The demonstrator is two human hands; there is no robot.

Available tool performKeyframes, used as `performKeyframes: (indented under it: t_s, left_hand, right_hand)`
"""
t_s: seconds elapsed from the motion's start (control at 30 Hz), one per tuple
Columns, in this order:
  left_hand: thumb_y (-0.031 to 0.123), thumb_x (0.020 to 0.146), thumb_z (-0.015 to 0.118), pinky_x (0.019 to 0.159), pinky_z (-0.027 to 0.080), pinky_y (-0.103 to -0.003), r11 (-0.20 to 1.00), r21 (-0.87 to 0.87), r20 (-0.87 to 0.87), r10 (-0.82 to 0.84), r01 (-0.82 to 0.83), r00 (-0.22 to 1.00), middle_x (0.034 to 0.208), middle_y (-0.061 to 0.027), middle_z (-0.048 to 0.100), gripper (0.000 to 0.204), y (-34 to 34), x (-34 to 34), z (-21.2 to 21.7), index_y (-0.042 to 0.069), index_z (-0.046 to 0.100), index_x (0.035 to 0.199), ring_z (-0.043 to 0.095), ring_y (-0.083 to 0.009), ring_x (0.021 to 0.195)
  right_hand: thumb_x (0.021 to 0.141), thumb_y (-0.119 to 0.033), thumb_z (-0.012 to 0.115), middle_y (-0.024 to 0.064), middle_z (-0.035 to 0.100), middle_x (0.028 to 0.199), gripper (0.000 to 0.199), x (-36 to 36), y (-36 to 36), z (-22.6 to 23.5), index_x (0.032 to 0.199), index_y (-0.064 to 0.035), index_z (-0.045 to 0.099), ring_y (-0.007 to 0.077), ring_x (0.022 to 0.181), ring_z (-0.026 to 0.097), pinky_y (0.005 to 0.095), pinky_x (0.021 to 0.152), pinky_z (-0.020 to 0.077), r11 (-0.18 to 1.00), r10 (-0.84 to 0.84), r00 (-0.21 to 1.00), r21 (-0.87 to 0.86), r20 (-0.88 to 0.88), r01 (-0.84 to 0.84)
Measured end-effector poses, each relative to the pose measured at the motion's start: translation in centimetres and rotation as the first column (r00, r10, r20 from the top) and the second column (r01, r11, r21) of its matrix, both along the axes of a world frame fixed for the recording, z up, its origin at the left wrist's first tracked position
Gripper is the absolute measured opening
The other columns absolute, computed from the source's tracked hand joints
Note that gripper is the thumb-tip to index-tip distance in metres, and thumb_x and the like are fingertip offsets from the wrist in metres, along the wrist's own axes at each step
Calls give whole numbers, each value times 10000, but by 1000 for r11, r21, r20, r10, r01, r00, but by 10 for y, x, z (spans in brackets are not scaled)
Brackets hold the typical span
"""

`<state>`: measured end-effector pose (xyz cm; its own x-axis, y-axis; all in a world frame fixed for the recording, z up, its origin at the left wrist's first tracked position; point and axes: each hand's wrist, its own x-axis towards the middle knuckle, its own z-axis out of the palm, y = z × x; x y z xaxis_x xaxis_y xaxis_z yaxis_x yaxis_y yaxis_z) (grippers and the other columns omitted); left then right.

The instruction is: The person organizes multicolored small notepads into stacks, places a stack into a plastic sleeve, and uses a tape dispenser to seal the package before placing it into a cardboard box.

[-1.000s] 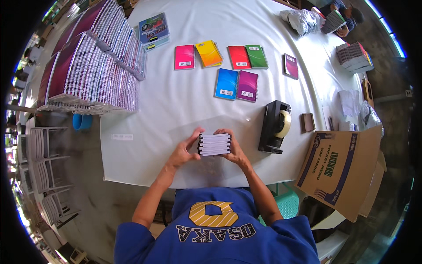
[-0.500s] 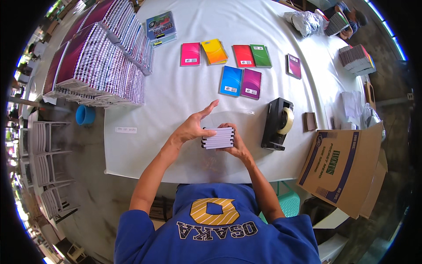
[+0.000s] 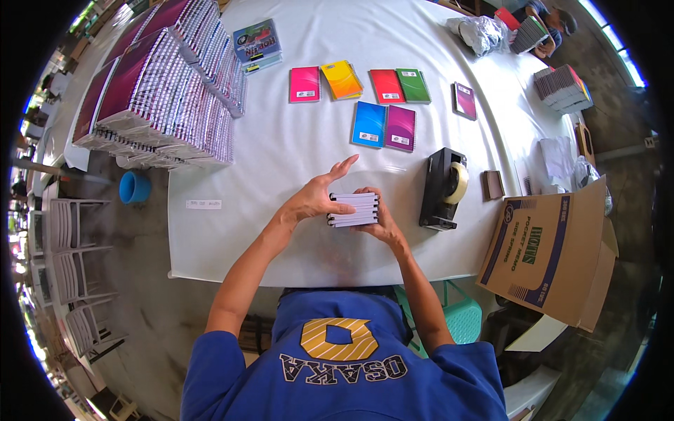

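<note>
A small stack of pocket notebooks [image 3: 355, 209], page edges facing up and dark spiral bindings at the sides, is held between my two hands over the near middle of the table. My left hand [image 3: 314, 198] grips its left end, thumb laid across the page edges and index finger stretched away from it. From the right side, my right hand [image 3: 382, 222] wraps round the stack, its fingertips at the far corner. Beyond lie a blue notebook [image 3: 369, 125] and a purple notebook [image 3: 400, 129], side by side. To the right stands a black tape dispenser [image 3: 437, 189] with a yellowish roll.
Pink [image 3: 305, 85], yellow [image 3: 341, 80], red [image 3: 387, 86] and green [image 3: 413, 85] notebooks lie farther back. Tall stacks of spiral notebooks [image 3: 158, 98] fill the left side. An open cardboard box [image 3: 540, 245] stands at right. A person [image 3: 544, 28] sits at the far right.
Both hands and the notebook stack have shifted slightly right and away from me, and the stack is tilted a little differently. The grip looks the same. The whole view has shifted slightly.
</note>
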<state>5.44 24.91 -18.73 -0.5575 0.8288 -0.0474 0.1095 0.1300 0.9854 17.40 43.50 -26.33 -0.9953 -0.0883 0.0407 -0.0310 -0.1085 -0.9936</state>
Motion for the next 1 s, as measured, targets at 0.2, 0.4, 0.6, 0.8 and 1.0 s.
performKeyframes:
  t_s: [0.2, 0.4, 0.6, 0.8, 1.0]
  left_hand:
    - [218, 650, 809, 1162, 161, -375, 997, 62, 106, -57, 51, 993, 1481, -85, 377, 996, -5, 8, 1, 88, 272, 1480, 278, -252, 1402]
    - [158, 726, 755, 1129, 262, -362, 979, 174, 243, 66, -111, 968, 1467, -95, 397, 944, -39, 43, -40, 119, 215, 1500, 346, -246, 1372]
    - [171, 812, 691, 1135, 237, -446, 813, -74, -180, 559, -578, 809, 1482, -135, 333, 837, -31, 121, -111, 84, 211, 1492, 252, -348, 1404]
    - [325, 823, 666, 1127, 174, -540, 838, -339, -776, 9, -428, 631, 1476, -99, 357, 817, -37, 100, -110, 93, 237, 1479, 214, -310, 1412]
    - [203, 879, 581, 1141, 139, -524, 815, -331, -746, 83, -476, 661, 1497, -97, 332, 715, -31, 106, -96, 79, 219, 1483, 231, -267, 1419]
  right_hand:
    - [553, 30, 867, 34, 456, 1249, 897, 2, -1, 3, 1283, -100, 360, 173, 1155, 499, 344, 957, 490, 995, -28, 999, 98, -35, 31]
    - [536, 12, 879, 24, 485, 1224, 928, 5, -3, 4, 1299, -111, 366, 161, 1146, 494, 339, 989, 449, 986, -76, 997, 152, 7, 74]
    - [537, -47, 885, 41, 543, 1134, 889, 1, -1, 10, 1282, -64, 400, 159, 1108, 507, 309, 953, 435, 984, -173, 976, 61, 134, 166]
    - [671, -155, 815, 104, 613, 1058, 625, -1, 25, 66, 1198, 0, 518, 178, 981, 593, 315, 875, 483, 968, -196, 945, -103, 261, 229]
    - [697, -247, 803, 179, 631, 982, 614, 4, 16, 62, 1120, 106, 533, 221, 879, 644, 334, 766, 533, 975, -139, 801, -60, 582, 213]
